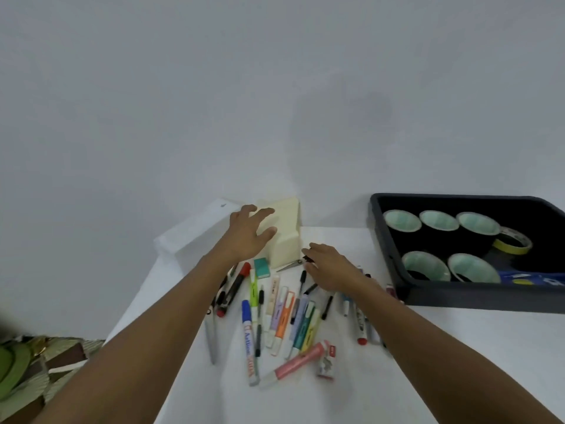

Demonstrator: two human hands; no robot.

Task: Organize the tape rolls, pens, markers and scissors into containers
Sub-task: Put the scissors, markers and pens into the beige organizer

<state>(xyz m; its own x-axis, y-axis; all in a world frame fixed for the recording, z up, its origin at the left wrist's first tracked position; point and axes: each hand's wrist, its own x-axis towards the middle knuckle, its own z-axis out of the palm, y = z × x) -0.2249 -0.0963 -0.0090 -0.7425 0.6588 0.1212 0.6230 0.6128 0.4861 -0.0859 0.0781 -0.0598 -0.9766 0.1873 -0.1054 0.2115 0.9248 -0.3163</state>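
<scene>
A cream container [287,237] stands at the back of the white table [443,347]. My left hand [249,232] hovers at its left side with fingers spread, holding nothing. Small scissors [289,266] lie in front of the container, blades pointing left. My right hand [331,269] lies palm down over their black handle, fingertips touching it. Several pens, markers and highlighters [284,319] lie scattered between my forearms, among them a blue marker [248,335] and a pink highlighter [293,364]. Several tape rolls [426,266] sit in a black tray [388,270] at the right.
A white box [195,229] lies left of the container. A teal eraser [262,267] rests by the container's foot, and a small red-and-white packet [326,364] near the pink highlighter. A yellow tape roll [513,241] and a blue packet [532,278] are in the tray.
</scene>
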